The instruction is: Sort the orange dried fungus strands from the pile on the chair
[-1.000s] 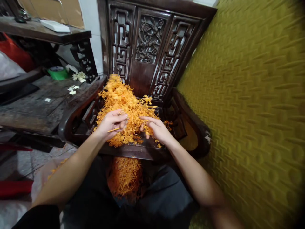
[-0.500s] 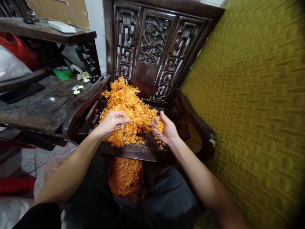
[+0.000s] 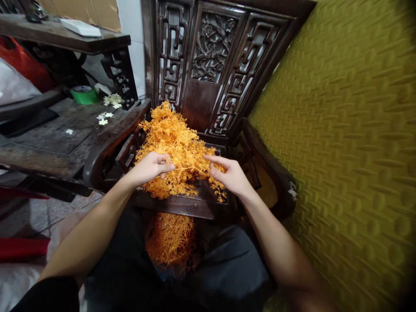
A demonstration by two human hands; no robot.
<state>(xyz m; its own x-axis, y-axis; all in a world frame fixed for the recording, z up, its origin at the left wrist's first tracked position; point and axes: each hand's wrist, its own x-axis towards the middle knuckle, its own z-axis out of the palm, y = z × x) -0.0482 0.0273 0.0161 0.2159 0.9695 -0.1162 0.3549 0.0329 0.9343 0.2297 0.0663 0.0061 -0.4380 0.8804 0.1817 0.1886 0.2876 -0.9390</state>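
A heap of orange artificial flower sprigs [image 3: 169, 130] lies on the seat of a dark carved wooden chair [image 3: 182, 208]. In front of it my left hand [image 3: 149, 168] pinches one orange sprig [image 3: 187, 168] by its thin stem between thumb and fingers. The sprig's branches stretch right, toward my other hand. My right hand [image 3: 232, 173] is beside the sprig's far end, index finger stretched out and thumb apart, with nothing visibly gripped. Below its fingers a few branches [image 3: 219, 190] hang over the seat.
More orange stems [image 3: 172, 238] fill a container between my knees. At the left, a wooden bench [image 3: 65, 134] bears a green tape roll [image 3: 85, 95] and small white flowers [image 3: 112, 100]. A yellow padded surface [image 3: 344, 130] rises close on the right.
My right hand was curled around a clump of orange pieces; its fingers have now opened and the clump is out of the palm. My left hand keeps its pinch, nearly in place.
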